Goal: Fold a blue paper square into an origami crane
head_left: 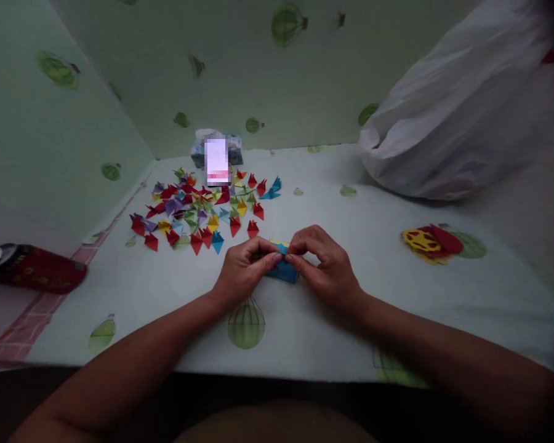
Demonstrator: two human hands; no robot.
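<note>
Nearest the camera, the left forearm and right forearm enter from the lower corners and converge at the middle of the table. The left hand and the right hand each pinch, between thumb and forefinger, a small piece of blue paper, with a yellow sliver showing at its far edge; it lies between the hands, just above the table surface or touching it, which cannot be told. The remaining fingers are curled inward. Gold-toned markings on the red can, lying on its side at far left, are too blurred to read; the bright phone screen is pixelated, its content illegible. Behind the phone is a patterned tissue box; in front spreads a cluster of small folded papers in red, blue, yellow, green and purple. The table bears a pale covering printed with green balloons, a motif repeated on the walls; a pink brick-patterned strip runs along the left. At right rest a red-and-yellow item and, farther back, a bulging white plastic bag.
</note>
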